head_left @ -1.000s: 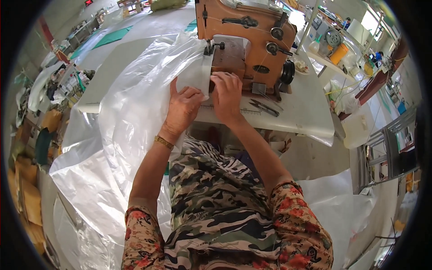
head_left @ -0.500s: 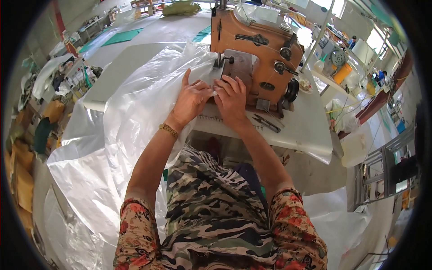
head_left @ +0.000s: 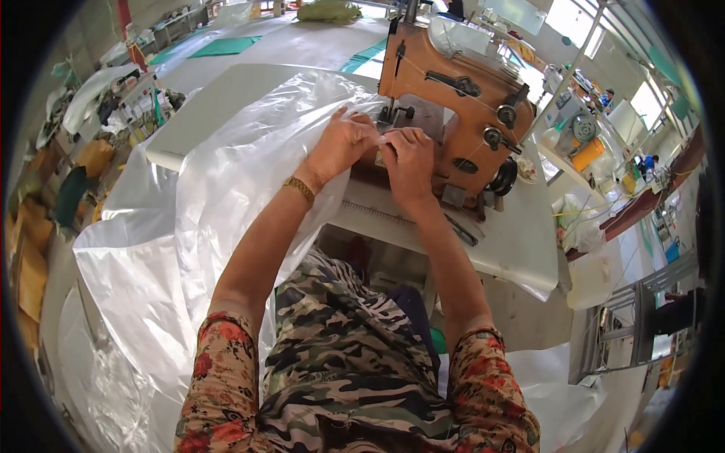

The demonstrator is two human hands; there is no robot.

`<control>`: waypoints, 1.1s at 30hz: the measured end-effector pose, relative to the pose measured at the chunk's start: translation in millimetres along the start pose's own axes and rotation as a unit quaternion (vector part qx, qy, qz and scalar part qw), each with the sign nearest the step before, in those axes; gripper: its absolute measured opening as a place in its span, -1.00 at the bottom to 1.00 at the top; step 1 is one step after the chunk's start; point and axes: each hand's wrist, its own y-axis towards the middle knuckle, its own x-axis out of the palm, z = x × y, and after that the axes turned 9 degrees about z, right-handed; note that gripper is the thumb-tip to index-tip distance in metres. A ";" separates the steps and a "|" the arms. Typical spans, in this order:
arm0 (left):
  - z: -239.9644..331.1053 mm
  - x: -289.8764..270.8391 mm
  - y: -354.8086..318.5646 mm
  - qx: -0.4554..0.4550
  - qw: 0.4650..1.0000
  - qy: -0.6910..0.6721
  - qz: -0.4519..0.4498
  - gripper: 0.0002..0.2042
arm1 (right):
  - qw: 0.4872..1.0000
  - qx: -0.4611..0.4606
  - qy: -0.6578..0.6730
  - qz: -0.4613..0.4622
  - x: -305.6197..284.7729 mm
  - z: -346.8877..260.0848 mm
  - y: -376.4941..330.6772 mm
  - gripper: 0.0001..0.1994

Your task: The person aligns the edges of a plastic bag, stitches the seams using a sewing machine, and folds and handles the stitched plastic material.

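Observation:
A brown sewing machine (head_left: 483, 106) stands on a pale table. Just in front of its presser foot (head_left: 387, 113), my left hand (head_left: 343, 147) and my right hand (head_left: 410, 162) meet with fingertips pinched. Between them is the edge of a large, translucent plastic sheet (head_left: 234, 181), mostly hidden by my fingers. The sheet spreads over the table to the left and hangs down past its front edge. Dark thread snips (head_left: 462, 230) lie by my right forearm, which partly covers them.
Along the pale table's (head_left: 513, 253) front edge runs a ruler strip (head_left: 377, 211). Behind the machine is a wide white surface with green cloth (head_left: 225, 47). Brown bundles (head_left: 34, 275) stand at far left. A metal frame (head_left: 642, 317) is at right.
The machine and table sit farther right in view. My left hand's raised finger has folded down toward the others. Both hands remain together by the presser foot.

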 end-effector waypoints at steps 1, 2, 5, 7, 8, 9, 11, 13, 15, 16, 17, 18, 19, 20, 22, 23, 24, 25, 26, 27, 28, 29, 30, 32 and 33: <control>1.0 -1.0 1.9 -0.010 1.000 -0.014 -0.007 -0.96 | 1.000 0.002 0.002 -0.003 0.5 0.9 0.5 -0.94; -0.8 0.3 2.3 -0.013 1.000 -0.014 -0.008 -0.96 | 1.000 0.008 -0.001 -0.002 1.0 1.5 0.7 -0.94; -6.4 1.6 4.0 -0.045 0.994 -0.104 0.005 -0.95 | 1.000 0.019 -0.002 0.004 3.4 1.6 2.6 -0.95; -4.8 3.0 5.8 -0.150 0.969 -0.198 -0.014 -0.89 | 1.000 0.024 -0.002 0.008 4.1 1.5 2.7 -0.95; -6.4 3.6 5.7 -0.152 0.969 -0.196 -0.014 -0.89 | 1.000 0.023 -0.006 0.008 4.5 1.7 2.4 -0.95; -8.4 4.4 5.8 -0.154 0.967 -0.204 -0.006 -0.86 | 1.000 0.021 -0.010 0.007 4.7 1.5 2.1 -0.95; -12.5 6.3 6.3 -0.158 0.965 -0.211 0.003 -0.83 | 1.000 0.021 -0.012 0.007 5.1 0.3 2.9 -0.95; -14.2 8.2 8.4 -0.158 0.967 -0.201 0.004 -0.80 | 1.000 0.021 -0.015 0.007 5.9 1.0 2.3 -0.94; -16.3 10.5 10.5 -0.162 0.966 -0.201 0.008 -0.80 | 0.999 0.012 -0.036 0.016 7.2 2.9 1.1 -0.94; -17.4 11.1 10.5 -0.165 0.965 -0.202 0.013 -0.79 | 0.999 0.013 -0.034 0.015 7.8 2.8 0.5 -0.94; -18.1 11.4 9.1 -0.168 0.965 -0.200 0.012 -0.79 | 0.999 0.007 -0.033 0.016 8.2 2.3 -0.1 -0.93; -17.3 11.3 9.1 -0.196 0.957 -0.215 0.005 -0.79 | 0.999 0.003 -0.033 0.019 8.6 2.6 -0.4 -0.93; -16.7 11.0 9.5 -0.224 0.947 -0.230 -0.003 -0.79 | 0.999 0.005 -0.032 0.018 9.2 2.9 -0.7 -0.93; -16.7 10.4 10.7 -0.227 0.947 -0.229 -0.004 -0.79 | 0.999 -0.003 -0.030 0.028 9.9 3.3 -1.2 -0.92; -16.9 9.2 11.9 -0.206 0.956 -0.208 -0.015 -0.80 | 0.999 -0.008 -0.025 0.037 12.2 4.2 -2.8 -0.92; -19.3 10.4 11.7 -0.209 0.956 -0.207 -0.016 -0.80 | 0.999 -0.008 -0.030 0.041 13.7 5.2 -3.9 -0.91; -22.2 11.4 12.4 -0.202 0.958 -0.203 -0.016 -0.79 | 0.998 -0.009 -0.033 0.044 15.3 6.1 -4.8 -0.90; -24.8 12.4 12.7 -0.196 0.960 -0.199 -0.017 -0.79 | 0.999 -0.007 -0.030 0.041 16.3 6.0 -5.1 -0.90; -27.4 13.5 12.6 -0.200 0.959 -0.198 -0.017 -0.79 | 0.999 -0.004 -0.031 0.044 16.8 5.3 -4.9 -0.90; -26.3 13.1 15.1 -0.241 0.945 -0.221 -0.027 -0.78 | 0.998 -0.001 -0.034 0.048 15.9 4.3 -4.2 -0.89; -26.3 12.5 16.5 -0.282 0.927 -0.243 -0.037 -0.77 | 0.998 -0.001 -0.033 0.046 15.5 3.6 -3.8 -0.89; -29.2 12.5 17.1 -0.271 0.932 -0.237 -0.049 -0.76 | 0.998 -0.002 -0.036 0.050 15.2 3.0 -3.3 -0.89; -27.6 11.1 19.1 -0.274 0.931 -0.237 -0.049 -0.76 | 0.998 -0.001 -0.038 0.055 15.5 3.6 -3.2 -0.89; -24.3 7.0 24.5 -0.309 0.926 -0.201 -0.086 -0.77 | 0.997 -0.009 -0.051 0.055 14.6 3.9 -2.5 -0.90; -22.0 4.8 24.5 -0.311 0.925 -0.201 -0.086 -0.77 | 0.996 -0.018 -0.066 0.058 14.6 4.4 -2.4 -0.91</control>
